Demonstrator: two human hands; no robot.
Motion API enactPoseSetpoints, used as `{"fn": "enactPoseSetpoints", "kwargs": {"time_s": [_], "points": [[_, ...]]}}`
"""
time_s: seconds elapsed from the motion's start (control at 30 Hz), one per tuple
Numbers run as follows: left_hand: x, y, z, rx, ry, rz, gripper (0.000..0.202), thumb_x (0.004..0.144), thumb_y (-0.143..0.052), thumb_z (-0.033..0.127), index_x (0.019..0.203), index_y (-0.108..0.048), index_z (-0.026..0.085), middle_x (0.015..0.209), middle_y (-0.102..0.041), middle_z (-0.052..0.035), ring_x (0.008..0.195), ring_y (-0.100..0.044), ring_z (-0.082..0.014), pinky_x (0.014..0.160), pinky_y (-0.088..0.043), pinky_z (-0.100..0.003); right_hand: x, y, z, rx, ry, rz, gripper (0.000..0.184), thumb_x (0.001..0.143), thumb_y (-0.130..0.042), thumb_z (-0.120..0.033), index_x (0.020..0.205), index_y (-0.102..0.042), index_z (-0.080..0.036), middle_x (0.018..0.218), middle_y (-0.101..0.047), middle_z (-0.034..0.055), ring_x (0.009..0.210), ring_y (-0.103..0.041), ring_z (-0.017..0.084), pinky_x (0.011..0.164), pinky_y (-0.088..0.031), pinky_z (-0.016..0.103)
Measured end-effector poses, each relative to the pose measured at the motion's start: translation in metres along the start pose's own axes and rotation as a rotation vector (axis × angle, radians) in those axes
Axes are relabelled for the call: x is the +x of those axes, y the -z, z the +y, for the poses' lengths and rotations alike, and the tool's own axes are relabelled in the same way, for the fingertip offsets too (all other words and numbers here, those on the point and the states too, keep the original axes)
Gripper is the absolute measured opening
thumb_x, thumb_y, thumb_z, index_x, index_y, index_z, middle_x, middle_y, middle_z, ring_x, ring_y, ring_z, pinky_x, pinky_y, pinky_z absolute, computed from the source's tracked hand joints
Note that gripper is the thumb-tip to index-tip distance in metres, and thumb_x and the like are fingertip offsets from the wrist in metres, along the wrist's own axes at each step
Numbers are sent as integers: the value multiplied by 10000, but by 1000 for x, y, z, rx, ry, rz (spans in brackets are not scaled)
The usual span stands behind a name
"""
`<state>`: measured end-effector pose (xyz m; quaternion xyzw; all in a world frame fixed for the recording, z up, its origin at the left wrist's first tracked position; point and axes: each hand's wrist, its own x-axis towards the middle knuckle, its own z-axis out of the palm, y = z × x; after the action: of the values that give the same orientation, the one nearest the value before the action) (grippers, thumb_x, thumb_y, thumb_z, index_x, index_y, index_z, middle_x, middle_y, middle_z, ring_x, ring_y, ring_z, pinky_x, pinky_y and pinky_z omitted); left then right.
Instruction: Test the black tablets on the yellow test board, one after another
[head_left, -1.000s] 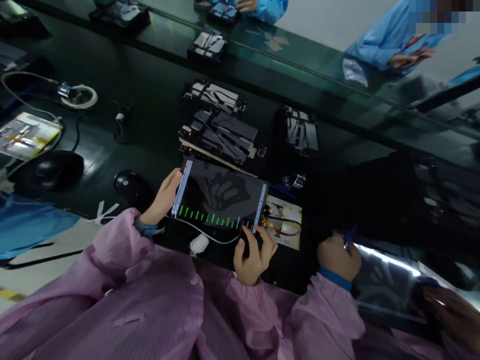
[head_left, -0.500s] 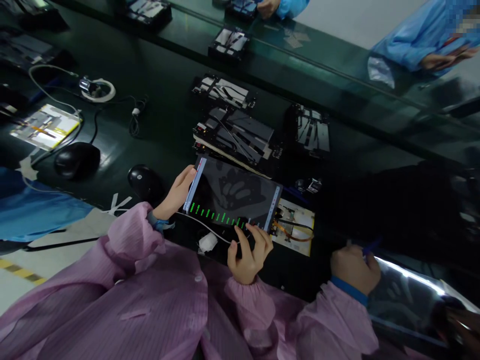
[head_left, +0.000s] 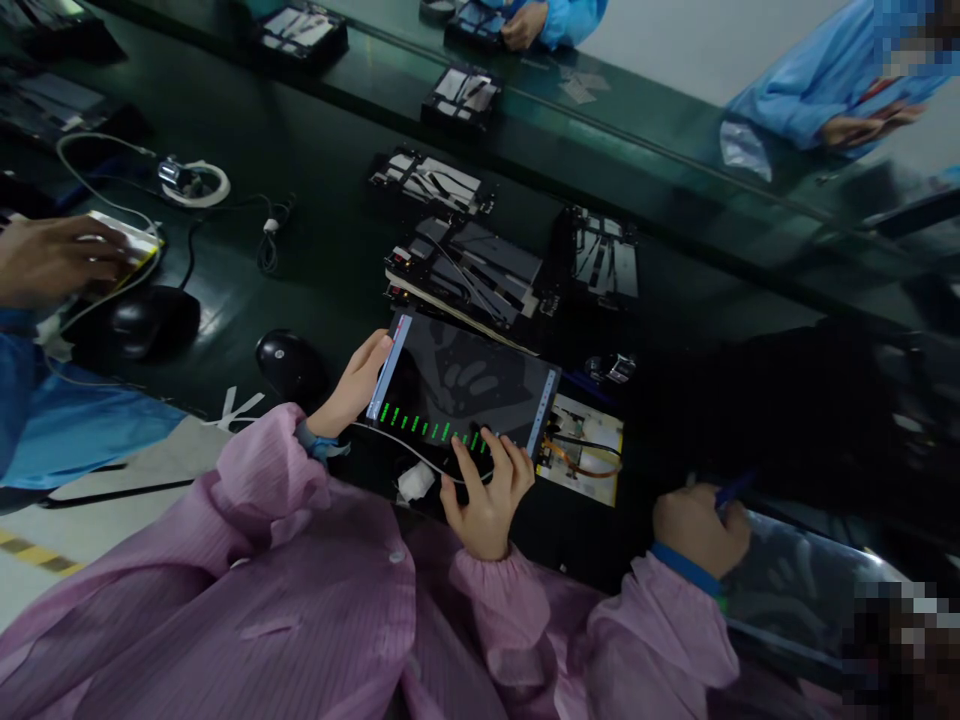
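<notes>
The left hand (head_left: pixel 358 385) is gripping the left short edge of a dark tablet (head_left: pixel 480 375), with the thumb lying on the front and the other fingers hidden behind it. The tablet is sitting just below the middle of the frame, tilted, with its lower edge nearest the person and a row of green bars glowing along that edge. The right hand (head_left: pixel 486 495) is half open. Its fingertips (head_left: pixel 501 452) are resting on the lower right part of the screen by the green bars, and it is not closing around anything.

A white cable (head_left: pixel 390 440) is running under the tablet's lower edge to a small white plug (head_left: pixel 416 483) lying near the pink sleeve. A black mouse (head_left: pixel 289 362) is sitting on the dark green surface (head_left: pixel 322 200) just left of the left hand. A stack of black boards (head_left: pixel 469 270) is lying right above the tablet, and a yellow-edged board (head_left: pixel 592 460) with orange wires is lying just to its right.

At the lower right, a co-worker's hand (head_left: pixel 697 525) in a pink sleeve with a blue cuff is holding a blue pen (head_left: pixel 731 487). At the left edge, another co-worker's hand (head_left: pixel 56 260) in a blue sleeve is resting on a pale panel, above a 2nd mouse (head_left: pixel 154 320). A roll of tape (head_left: pixel 196 180) is lying in the upper left.
</notes>
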<state>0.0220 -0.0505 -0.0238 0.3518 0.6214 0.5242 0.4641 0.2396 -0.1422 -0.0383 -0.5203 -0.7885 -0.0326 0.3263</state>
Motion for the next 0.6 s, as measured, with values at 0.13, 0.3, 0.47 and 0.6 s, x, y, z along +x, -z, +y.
{"fn": "enactPoseSetpoints", "kwargs": {"time_s": [0.13,0.3,0.47,0.6], "points": [[1,0,-3,20,24,29,531,761,-571,667,948,-620,171,968,-599,-44,961,-563,-200,808,-487,-277,-6,-1,1,44,-24,155,368,873,-476,-380,1170,-624,-221,1195,-543,118,1141,-472,296,956,-401,517],[0,1,-4,23,14,26,482,799,-558,621,972,-625,176,976,-613,-41,953,-574,-184,829,-485,-261,-8,-1,1,72,-64,226,357,862,-493,-332,1172,-612,-201,1096,-585,119,1085,-509,289,911,-444,502],[1,-1,-4,-27,14,-28,423,840,-546,553,1035,-626,185,1067,-636,-53,1042,-583,-203,923,-469,-290,-5,0,1,86,-97,217,301,854,-498,-284,1109,-627,-190,1066,-596,115,1070,-523,278,906,-449,498],[2,-4,-4,-58,73,62,378,848,-573,455,1108,-628,186,1255,-586,-66,1246,-479,-225,1089,-345,-326,-4,0,1,88,-109,225,279,841,-511,-249,1086,-626,-182,1079,-598,117,1071,-525,280,905,-454,499]]}}
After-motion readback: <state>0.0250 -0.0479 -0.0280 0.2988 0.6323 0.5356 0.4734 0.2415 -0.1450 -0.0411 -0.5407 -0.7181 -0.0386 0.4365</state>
